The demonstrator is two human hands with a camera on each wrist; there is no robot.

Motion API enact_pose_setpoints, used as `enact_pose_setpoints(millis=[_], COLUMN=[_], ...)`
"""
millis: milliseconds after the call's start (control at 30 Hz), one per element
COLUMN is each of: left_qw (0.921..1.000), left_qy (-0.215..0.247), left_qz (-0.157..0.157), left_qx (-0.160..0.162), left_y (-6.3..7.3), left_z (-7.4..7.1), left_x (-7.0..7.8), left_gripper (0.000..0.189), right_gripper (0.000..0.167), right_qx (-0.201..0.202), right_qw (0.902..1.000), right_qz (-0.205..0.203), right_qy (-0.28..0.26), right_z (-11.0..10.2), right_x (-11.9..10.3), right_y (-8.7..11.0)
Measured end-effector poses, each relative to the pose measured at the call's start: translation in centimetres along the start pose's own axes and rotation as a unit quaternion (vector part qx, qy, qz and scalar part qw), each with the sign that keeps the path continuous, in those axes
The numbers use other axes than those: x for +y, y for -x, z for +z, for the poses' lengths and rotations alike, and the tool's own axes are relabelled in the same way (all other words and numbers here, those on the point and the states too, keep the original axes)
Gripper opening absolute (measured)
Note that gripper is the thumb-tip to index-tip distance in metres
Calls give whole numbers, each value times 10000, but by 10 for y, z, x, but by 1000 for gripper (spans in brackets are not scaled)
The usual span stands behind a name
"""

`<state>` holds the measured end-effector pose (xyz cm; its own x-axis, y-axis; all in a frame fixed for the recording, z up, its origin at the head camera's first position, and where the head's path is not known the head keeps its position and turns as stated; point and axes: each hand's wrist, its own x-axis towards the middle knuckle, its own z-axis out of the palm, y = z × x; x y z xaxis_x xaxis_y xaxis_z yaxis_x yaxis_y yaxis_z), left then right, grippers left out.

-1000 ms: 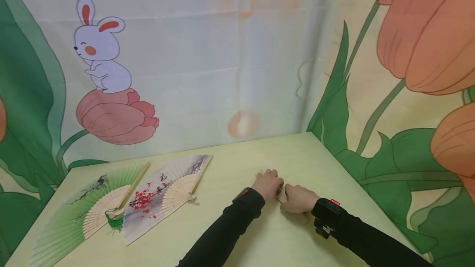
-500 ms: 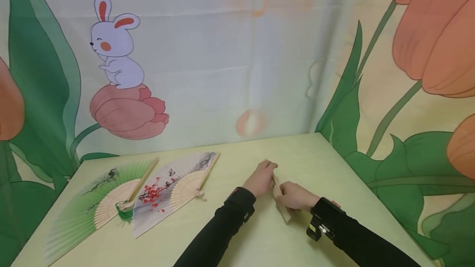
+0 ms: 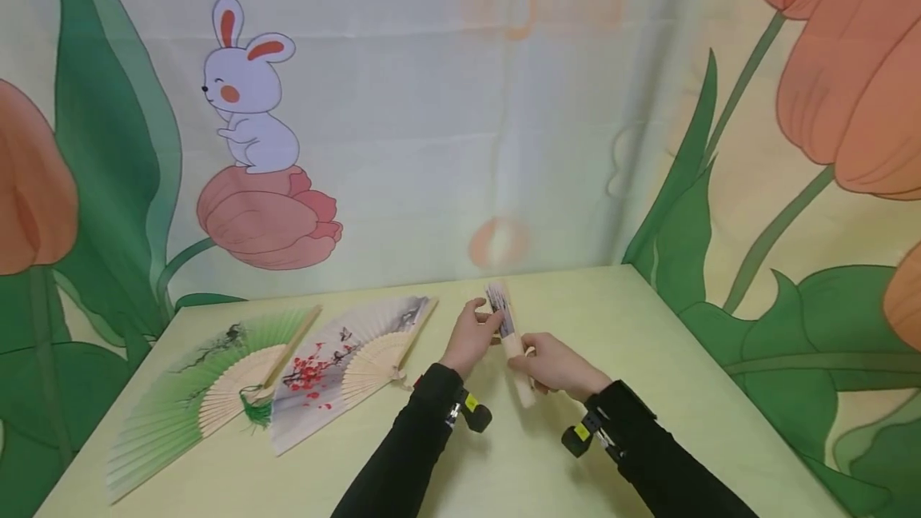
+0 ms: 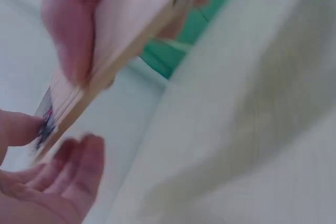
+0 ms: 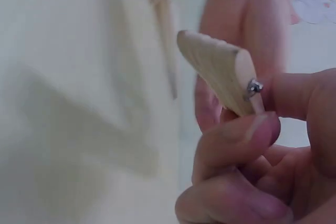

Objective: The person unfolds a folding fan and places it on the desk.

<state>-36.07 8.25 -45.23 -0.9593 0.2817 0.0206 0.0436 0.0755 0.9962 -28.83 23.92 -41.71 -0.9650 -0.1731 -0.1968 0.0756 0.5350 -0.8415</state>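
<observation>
A folded hand fan (image 3: pixel 526 390) with pale wooden ribs and a dark painted far end is held above the table, tilted. My right hand (image 3: pixel 557 364) pinches its wooden part between thumb and fingers, near the metal rivet end seen in the right wrist view. At the far end, my left hand (image 3: pixel 471 336) touches the painted leaf with the thumb (image 4: pixel 21 128), its other fingers relaxed and spread beside the fan. To the left lie two spread fans: a white fan (image 3: pixel 363 366) with red blossoms and a green fan (image 3: pixel 237 378) with a green tassel (image 3: pixel 257 408).
The pale yellow-green table (image 3: pixel 597 326) meets a printed cloth backdrop (image 3: pixel 403 102) with a rabbit and tulips at the back and right. A wrist camera (image 3: pixel 475 414) sits on the left wrist, another camera (image 3: pixel 578 438) on the right.
The fan was largely hidden between both hands, then appeared as a narrow folded strip. Now it is raised and turned to show its ribs, and my left fingers have loosened. The view shifted slightly.
</observation>
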Motion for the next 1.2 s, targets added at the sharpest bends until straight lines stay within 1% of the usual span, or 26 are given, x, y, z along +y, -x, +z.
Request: enact_pose_setpoints(millis=[67,133,200,300,433,533,667,800,1000,1100,1200], left_qw=[9972,9917,9881,9848,9853,9891,9921,9913,9891,9876,9870], left_qy=[724,1244,1492,1699,1672,1421,1087,1076,1158,1232,1264], left_qz=[-197,-321,-370,-367,-303,-170,6,59,-78,-149,-210], left_qx=[-11,-48,-46,-5,146,356,622,757,905,966,969], left_y=[4,8,12,16,22,26,30,34,42,44,44], left_z=[-7,-13,-20,-32,-46,-57,-70,-82,-99,-106,-111], left_x=[0,-2,-3,-3,-2,-1,-1,-1,-4,-5,-3], left_gripper=[57,49,42,36,35,34,30,31,35,35,36], right_gripper=[17,16,15,14,14,14,17,21,36,37,36], right_qx=[-6,-18,-27,-39,-83,-165,-224,-160,-184,-137,15], right_qw=[9998,9992,9985,9976,9967,9955,9932,9922,9905,9907,9916], right_qz=[-121,-225,-303,-386,-546,-690,-888,-983,-1058,-1057,-1037], right_qy=[-154,-325,-455,-569,-602,-631,-719,-756,-859,-849,-774], right_z=[5,11,16,24,34,41,51,63,78,83,85], right_x=[-7,-14,-20,-28,-37,-43,-48,-53,-58,-60,-62], right_y=[-5,-11,-16,-25,-34,-40,-46,-53,-62,-65,-66])
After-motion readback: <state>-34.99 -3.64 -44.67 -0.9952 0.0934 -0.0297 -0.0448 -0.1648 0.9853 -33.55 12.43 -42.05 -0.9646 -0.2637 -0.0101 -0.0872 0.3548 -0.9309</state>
